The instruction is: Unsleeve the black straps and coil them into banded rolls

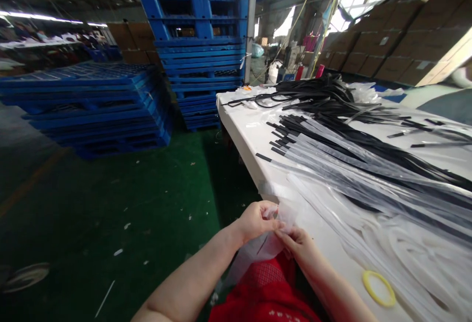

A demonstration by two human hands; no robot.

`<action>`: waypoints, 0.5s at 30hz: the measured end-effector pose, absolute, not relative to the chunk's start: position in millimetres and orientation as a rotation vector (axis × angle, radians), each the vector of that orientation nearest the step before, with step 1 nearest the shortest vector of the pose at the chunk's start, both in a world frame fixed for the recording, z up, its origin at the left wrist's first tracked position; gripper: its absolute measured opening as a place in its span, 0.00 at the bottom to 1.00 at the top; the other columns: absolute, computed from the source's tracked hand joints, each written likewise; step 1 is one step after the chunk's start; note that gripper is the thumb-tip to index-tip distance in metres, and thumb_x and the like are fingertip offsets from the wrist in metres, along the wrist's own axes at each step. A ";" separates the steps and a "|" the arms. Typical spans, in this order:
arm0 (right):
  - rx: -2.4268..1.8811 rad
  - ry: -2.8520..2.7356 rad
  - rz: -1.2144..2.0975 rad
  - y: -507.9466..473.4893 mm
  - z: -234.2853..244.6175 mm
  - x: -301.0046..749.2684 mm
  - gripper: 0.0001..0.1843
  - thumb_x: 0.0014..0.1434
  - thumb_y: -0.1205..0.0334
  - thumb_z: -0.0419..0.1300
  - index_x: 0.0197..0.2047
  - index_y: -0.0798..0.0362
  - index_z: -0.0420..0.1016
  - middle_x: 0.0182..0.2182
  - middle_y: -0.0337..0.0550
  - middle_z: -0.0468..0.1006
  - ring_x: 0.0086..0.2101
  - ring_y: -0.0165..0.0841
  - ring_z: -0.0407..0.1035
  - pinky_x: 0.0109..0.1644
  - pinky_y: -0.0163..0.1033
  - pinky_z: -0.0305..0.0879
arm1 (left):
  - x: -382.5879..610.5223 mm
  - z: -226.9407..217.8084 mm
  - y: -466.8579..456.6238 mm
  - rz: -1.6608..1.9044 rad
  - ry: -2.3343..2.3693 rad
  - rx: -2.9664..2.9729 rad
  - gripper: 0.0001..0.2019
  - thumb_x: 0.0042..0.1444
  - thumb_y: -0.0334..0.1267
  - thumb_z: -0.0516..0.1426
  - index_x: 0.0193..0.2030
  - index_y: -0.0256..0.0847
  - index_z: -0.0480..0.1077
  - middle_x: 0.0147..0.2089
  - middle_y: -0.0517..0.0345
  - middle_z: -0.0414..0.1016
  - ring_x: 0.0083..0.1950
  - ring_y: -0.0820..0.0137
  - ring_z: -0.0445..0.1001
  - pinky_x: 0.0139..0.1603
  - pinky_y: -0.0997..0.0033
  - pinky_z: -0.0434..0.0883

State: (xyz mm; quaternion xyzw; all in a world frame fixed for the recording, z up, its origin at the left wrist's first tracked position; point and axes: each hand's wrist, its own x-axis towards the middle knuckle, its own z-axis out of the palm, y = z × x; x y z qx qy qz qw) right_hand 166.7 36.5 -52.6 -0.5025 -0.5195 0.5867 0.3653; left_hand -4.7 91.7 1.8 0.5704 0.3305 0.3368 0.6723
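Note:
My left hand and my right hand come together at the near edge of the white table. Between them is a thin, see-through plastic sleeve, pinched by the fingers of both hands. Part of the clear film hangs below my hands, over my red clothing. To the right on the table lie several long black strips, many of them in clear sleeves with their dark ends sticking out. White, coiled strip material rests closer to me.
A yellow ring lies on the table at the lower right. A heap of loose black strips covers the far end. Blue pallets are stacked beyond the table and at the left. White scraps litter the green floor.

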 end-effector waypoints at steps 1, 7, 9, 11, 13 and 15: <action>-1.291 -1.344 1.504 36.9 -53.8 166.2 0.30 0.56 0.34 0.60 0.25 0.56 0.73 0.14 0.33 0.59 0.17 0.24 0.49 0.21 0.33 0.45 | -1.8 0.6 94.2 0.749 0.754 1.314 0.25 0.41 0.52 0.70 0.38 0.31 0.76 0.27 0.61 0.65 0.28 0.77 0.58 0.29 0.75 0.56; -1.379 -1.535 1.501 50.0 -45.7 185.8 0.15 0.60 0.53 0.59 0.31 0.55 0.78 0.23 0.38 0.73 0.23 0.28 0.62 0.27 0.33 0.56 | 22.7 -14.8 118.1 0.703 0.794 1.326 0.22 0.40 0.51 0.69 0.27 0.33 0.70 0.25 0.61 0.65 0.27 0.75 0.59 0.28 0.74 0.56; -1.474 -1.719 1.417 61.5 -26.6 207.2 0.08 0.56 0.61 0.59 0.35 0.53 0.80 0.28 0.38 0.78 0.27 0.30 0.67 0.30 0.32 0.59 | 33.0 -22.1 129.5 0.705 0.823 1.355 0.21 0.40 0.50 0.68 0.24 0.35 0.66 0.23 0.63 0.62 0.26 0.75 0.58 0.28 0.73 0.55; -1.596 -1.889 1.232 82.2 -4.7 238.6 0.10 0.55 0.63 0.59 0.39 0.51 0.81 0.30 0.37 0.80 0.29 0.30 0.69 0.31 0.32 0.61 | 44.7 -29.5 141.7 0.692 0.893 1.423 0.18 0.42 0.46 0.66 0.22 0.37 0.63 0.22 0.64 0.60 0.25 0.75 0.57 0.28 0.73 0.55; -1.752 -1.967 1.006 114.8 13.2 279.3 0.11 0.57 0.61 0.58 0.39 0.51 0.81 0.31 0.38 0.81 0.30 0.31 0.71 0.33 0.32 0.63 | 58.7 -37.3 153.9 0.685 1.008 1.559 0.13 0.45 0.41 0.63 0.22 0.38 0.64 0.23 0.63 0.62 0.26 0.74 0.59 0.29 0.72 0.57; -1.920 -1.963 0.822 157.1 23.8 325.7 0.12 0.59 0.60 0.56 0.39 0.52 0.81 0.32 0.39 0.81 0.33 0.33 0.73 0.36 0.33 0.65 | 75.8 -46.9 165.0 0.707 1.091 1.739 0.07 0.46 0.36 0.61 0.24 0.38 0.67 0.26 0.60 0.66 0.29 0.71 0.64 0.33 0.71 0.61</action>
